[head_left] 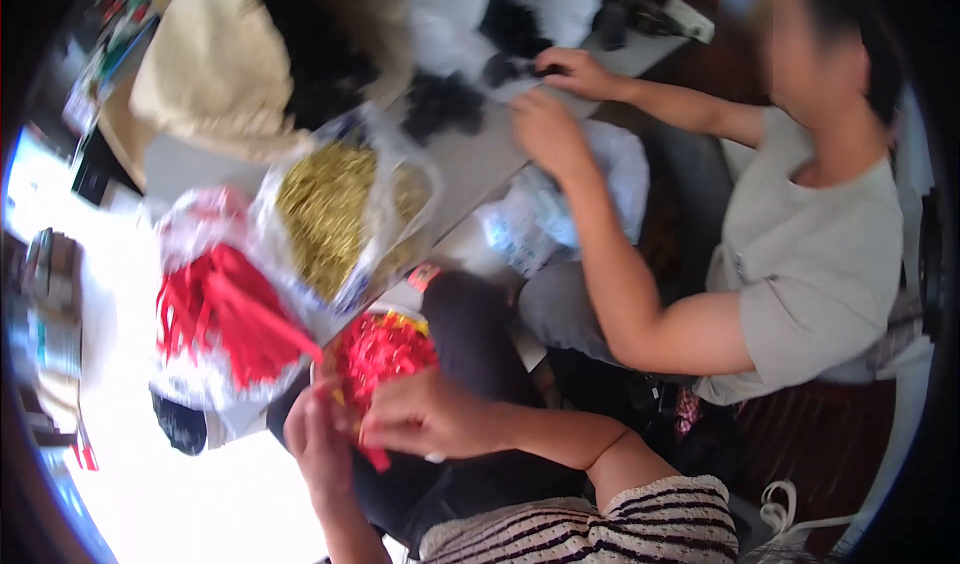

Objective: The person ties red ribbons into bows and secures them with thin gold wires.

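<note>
My left hand and my right hand are close together above my lap, fingertips pinched. A short piece of red ribbon hangs between and below them; its upper part is hidden by my fingers, and the hands are slightly blurred. Just beyond them, a container of shiny red pieces with some yellow at its rim rests by my legs. To the left, a bundle of red ribbon strips lies on a white plastic bag, one end reaching toward my left hand.
A clear bag of gold shreds stands on the grey table. Behind it are a beige sack of black material and a white bag. At right, a seated co-worker handles small black pieces.
</note>
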### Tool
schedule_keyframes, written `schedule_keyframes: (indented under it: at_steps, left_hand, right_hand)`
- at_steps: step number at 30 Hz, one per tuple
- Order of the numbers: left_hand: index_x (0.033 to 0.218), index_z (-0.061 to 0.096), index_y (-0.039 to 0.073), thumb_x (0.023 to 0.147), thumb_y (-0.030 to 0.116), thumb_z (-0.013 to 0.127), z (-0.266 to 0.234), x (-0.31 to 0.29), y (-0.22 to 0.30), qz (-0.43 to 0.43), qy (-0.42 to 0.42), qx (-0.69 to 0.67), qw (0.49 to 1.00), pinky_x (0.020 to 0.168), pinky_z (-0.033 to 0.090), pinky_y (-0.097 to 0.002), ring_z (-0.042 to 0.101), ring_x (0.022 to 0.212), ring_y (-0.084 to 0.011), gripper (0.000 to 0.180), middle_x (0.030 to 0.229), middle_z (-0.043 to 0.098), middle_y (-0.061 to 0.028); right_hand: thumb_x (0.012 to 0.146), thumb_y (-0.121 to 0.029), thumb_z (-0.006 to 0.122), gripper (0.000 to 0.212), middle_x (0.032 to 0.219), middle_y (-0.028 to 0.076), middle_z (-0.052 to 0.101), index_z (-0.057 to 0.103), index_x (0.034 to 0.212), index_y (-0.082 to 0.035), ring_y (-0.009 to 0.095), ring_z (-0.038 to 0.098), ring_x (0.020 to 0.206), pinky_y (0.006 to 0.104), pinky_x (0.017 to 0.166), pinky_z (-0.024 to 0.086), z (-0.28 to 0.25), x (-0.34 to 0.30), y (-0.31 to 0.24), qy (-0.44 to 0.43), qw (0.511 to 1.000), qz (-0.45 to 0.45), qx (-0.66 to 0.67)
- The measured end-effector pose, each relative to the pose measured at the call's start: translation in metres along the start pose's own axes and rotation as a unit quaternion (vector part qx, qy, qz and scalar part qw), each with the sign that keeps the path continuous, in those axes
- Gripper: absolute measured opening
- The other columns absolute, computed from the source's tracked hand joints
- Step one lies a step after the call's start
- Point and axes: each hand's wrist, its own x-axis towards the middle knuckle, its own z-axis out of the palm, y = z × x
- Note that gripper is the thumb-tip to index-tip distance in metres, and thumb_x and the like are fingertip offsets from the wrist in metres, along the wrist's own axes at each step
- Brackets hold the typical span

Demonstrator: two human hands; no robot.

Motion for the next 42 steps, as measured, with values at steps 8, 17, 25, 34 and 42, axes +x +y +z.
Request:
schedule_keyframes:
  at_steps: [8, 17, 25, 34, 42]
  left_hand:
    - [0.109, 0.055, -0.004, 0.098, 0.014, 0.04, 0.045, 0.002, 0.004, -0.029, -0.116, 0.025, 0.993, 0.058, 0.046, -0.02, 0.057, 0.061, -0.0086, 0.026, 0.076, 0.061, -0.0055]
    - [0.114, 0.052, -0.004, 0.099, 0.018, 0.037, 0.045, 0.002, 0.0, -0.049, -0.142, -0.006, 0.989, 0.061, 0.047, -0.0218, 0.059, 0.065, -0.0117, 0.03, 0.073, 0.06, -0.0075]
    - [0.112, 0.051, -0.003, 0.099, 0.014, 0.036, 0.047, -0.002, -0.008, -0.069, -0.148, 0.079, 0.983, 0.048, 0.037, -0.0173, 0.05, 0.052, -0.0065, 0.027, 0.063, 0.053, -0.0008]
    - [0.116, 0.054, -0.007, 0.093, 0.002, 0.047, 0.032, -0.01, -0.011, -0.037, -0.064, 0.018, 0.997, 0.047, 0.04, -0.0172, 0.051, 0.05, -0.0075, 0.026, 0.073, 0.061, -0.0097]
    - [0.119, 0.052, -0.006, 0.09, 0.001, 0.052, 0.027, -0.006, -0.02, 0.089, 0.006, 0.023, 0.996, 0.049, 0.045, -0.0175, 0.058, 0.055, -0.0103, 0.029, 0.078, 0.063, -0.0101]
  right_hand:
    - [0.077, -0.002, 0.068, 0.012, 0.097, 0.007, 0.056, 0.061, 0.085, -0.001, 0.014, 0.054, 0.094, 0.0264, 0.082, 0.043, -0.006, 0.006, 0.014, 0.193, 0.965, 0.08, 0.156]
    - [0.08, 0.001, 0.064, 0.009, 0.094, 0.009, 0.059, 0.056, 0.082, -0.002, 0.012, 0.057, 0.086, 0.0244, 0.077, 0.046, -0.007, 0.009, 0.021, 0.225, 0.926, 0.133, 0.273]
    - [0.08, 0.001, 0.065, 0.013, 0.089, 0.003, 0.06, 0.057, 0.089, -0.003, 0.008, 0.057, 0.084, 0.0228, 0.077, 0.045, -0.007, 0.007, 0.03, 0.262, 0.924, 0.116, 0.251]
    - [0.081, -0.004, 0.066, 0.011, 0.091, 0.006, 0.058, 0.056, 0.086, -0.003, 0.012, 0.058, 0.078, 0.0239, 0.07, 0.049, -0.018, 0.012, 0.027, 0.383, 0.923, 0.035, -0.019]
    - [0.075, -0.01, 0.071, 0.025, 0.108, 0.01, 0.061, 0.064, 0.098, -0.003, 0.024, 0.064, 0.087, 0.031, 0.071, 0.053, 0.013, 0.009, 0.019, 0.189, 0.97, -0.004, -0.153]
